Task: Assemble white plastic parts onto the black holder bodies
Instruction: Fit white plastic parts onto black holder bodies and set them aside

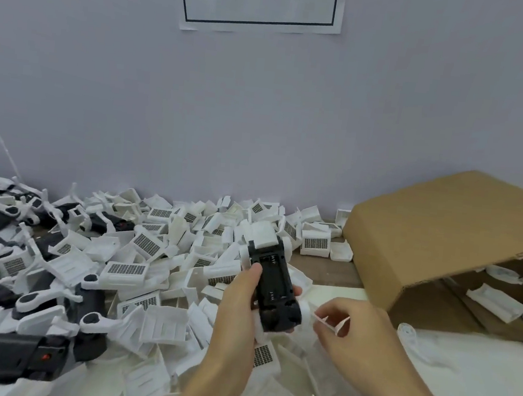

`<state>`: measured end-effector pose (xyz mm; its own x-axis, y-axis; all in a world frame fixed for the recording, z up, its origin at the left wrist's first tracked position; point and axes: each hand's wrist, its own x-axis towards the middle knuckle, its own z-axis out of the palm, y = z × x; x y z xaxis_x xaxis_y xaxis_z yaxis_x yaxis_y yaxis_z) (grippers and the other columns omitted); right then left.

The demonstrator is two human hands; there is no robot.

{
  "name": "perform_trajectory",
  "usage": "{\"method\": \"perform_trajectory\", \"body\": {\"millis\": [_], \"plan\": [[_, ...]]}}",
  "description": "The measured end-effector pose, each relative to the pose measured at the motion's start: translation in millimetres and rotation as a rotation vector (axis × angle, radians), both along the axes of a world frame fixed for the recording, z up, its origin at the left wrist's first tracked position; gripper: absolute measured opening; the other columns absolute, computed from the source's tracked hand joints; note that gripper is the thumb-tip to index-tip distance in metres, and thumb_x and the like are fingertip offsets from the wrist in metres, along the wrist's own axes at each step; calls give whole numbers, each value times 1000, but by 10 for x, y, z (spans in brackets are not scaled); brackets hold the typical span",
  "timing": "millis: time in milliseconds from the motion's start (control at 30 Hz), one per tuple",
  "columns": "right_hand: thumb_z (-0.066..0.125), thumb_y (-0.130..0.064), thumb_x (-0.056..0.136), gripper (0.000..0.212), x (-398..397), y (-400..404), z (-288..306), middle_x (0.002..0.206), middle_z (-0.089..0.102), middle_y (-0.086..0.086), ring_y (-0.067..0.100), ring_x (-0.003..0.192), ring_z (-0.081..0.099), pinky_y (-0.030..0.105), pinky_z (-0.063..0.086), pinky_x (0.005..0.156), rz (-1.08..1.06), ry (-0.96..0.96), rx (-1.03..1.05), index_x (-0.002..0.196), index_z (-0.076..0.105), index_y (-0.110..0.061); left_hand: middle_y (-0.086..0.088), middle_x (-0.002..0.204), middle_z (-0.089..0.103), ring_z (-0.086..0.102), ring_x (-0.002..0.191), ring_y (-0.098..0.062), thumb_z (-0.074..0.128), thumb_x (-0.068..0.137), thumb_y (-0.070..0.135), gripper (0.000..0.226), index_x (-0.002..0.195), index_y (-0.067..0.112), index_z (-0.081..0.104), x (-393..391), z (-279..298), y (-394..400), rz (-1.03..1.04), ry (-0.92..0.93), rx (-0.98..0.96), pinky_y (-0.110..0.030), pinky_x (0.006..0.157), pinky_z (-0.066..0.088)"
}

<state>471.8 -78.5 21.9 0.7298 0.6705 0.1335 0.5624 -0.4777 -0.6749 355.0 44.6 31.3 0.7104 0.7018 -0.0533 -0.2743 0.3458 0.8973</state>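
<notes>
A pale lilac wall (261, 118) fills the upper half of the view, with a white paper sign (261, 3) stuck near its top edge; the sign has a dark rectangular border and dark characters cut off by the frame. Below the wall, a wide heap of white plastic parts (153, 251) covers the table from the left edge to the centre, many of them small housings with a dark grid panel on one face. Along the left side lie black holder bodies with white arms already on them (36, 300), mixed in among the loose white pieces. On the right stands a brown cardboard box (442, 234), tipped so its open side faces the viewer, with a few long white parts (494, 301) lying inside. A strip of brown wooden table (327, 268) shows between the heap and the box. In the centre foreground, above the heap, the left hand (237, 304) grips one black holder body (275, 290), thumb on its upper face and fingers curled beneath; a white part (264, 235) is fitted at its far end. Just to its right, the right hand (352, 331) pinches a small thin white clip (329, 322) between thumb and fingertips, close beside the near end of the body
</notes>
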Motion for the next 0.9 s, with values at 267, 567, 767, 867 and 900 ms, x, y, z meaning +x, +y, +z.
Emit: {"method": "perform_trajectory", "body": {"millis": [267,567,767,867,900], "plan": [[54,-42,91,37,-193,-7,236,120,63,-32,-12,118,52,16,44,100,193,56,303,128,61,-40,-18,107,76,70,101,-35,57,99,32,24,111,18,73,66,56,-127,146,32,-66,-45,88,50],[72,-60,74,73,-424,148,145,119,45,-31,-10,114,46,13,41,92,147,-100,230,140,46,-39,-15,101,78,75,98,-29,74,70,38,45,105,10,77,-3,-7,-169,167,-32,28,-54,101,52],[75,-55,69,50,-439,126,188,106,56,-24,-11,103,52,9,44,80,137,-31,270,115,56,-47,-8,100,78,74,99,-23,67,74,51,36,93,24,80,7,-10,-197,116,-7,150,-59,101,50],[73,-49,74,34,-475,128,224,93,70,-18,-1,92,63,17,50,72,186,-18,300,106,64,-42,-4,99,79,74,99,-20,65,75,56,39,95,27,80,1,3,-207,114,9,179,-60,100,51],[73,-50,74,32,-481,125,242,88,70,-18,0,88,64,17,50,69,183,-30,302,103,65,-40,-3,100,78,74,100,-20,64,75,57,40,96,27,80,1,9,-208,110,11,189,-60,101,51]]}}
